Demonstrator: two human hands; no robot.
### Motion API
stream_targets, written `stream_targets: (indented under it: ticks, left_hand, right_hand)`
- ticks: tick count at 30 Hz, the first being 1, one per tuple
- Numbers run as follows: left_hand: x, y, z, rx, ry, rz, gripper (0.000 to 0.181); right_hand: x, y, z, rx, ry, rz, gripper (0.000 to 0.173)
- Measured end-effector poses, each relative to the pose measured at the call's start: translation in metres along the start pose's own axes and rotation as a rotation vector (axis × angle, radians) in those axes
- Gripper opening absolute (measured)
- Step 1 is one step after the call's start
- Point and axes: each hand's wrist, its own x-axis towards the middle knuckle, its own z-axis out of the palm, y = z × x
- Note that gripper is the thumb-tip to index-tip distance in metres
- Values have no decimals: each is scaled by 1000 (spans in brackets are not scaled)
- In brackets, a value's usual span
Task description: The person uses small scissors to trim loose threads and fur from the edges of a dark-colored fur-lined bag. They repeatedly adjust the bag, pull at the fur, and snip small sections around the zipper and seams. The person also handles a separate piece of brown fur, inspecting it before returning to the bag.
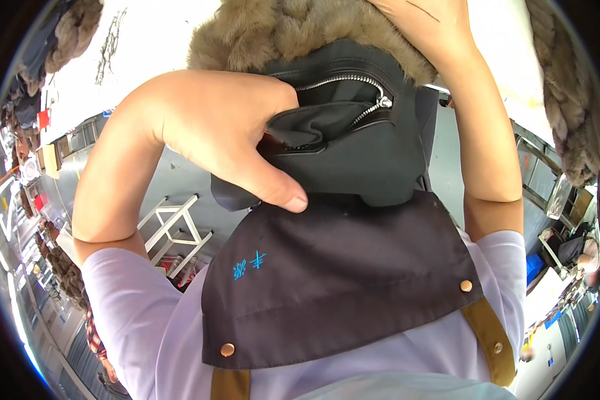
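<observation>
A black garment (350,165) with grey-brown fur (300,30) along its far side lies in front of my chest. Its curved zip (365,79) is undone, with the silver slider (384,102) at the right end, and the dark pocket lining (325,120) shows through the opening. My left hand (225,125) grips the garment at the left of this opening; the fingers go out of sight there, and the thumb extends over the front. Against the fur at top right is my right hand (425,20), its fingers cut off by the frame.
A white work surface (145,45) spans the far side. Fur pieces hang or lie at the right (565,100) and at upper left (75,35). A white metal frame (180,225) stands on the grey floor (175,180) beneath my left arm. Another person's checked sleeve (95,335) shows at lower left.
</observation>
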Motion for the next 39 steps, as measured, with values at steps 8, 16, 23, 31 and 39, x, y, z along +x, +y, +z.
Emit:
stream_targets:
  ticks: [8,16,23,31,39]
  left_hand:
    - [5,-9,54,453,987,362,43]
    - [13,-10,72,521,899,192,37]
    - [25,-27,33,-203,36,309,32]
    - [16,2,10,-43,141,340,36]
    - [3,16,-8,86,620,344,20]
  right_hand:
    - [-7,16,1,58,-12,63,27]
    - [-10,23,7,132,33,-54,23]
    - [-10,6,10,12,78,-348,23]
    - [12,-8,-22,-86,308,-365,26]
    - [34,-10,-41,39,246,-253,25]
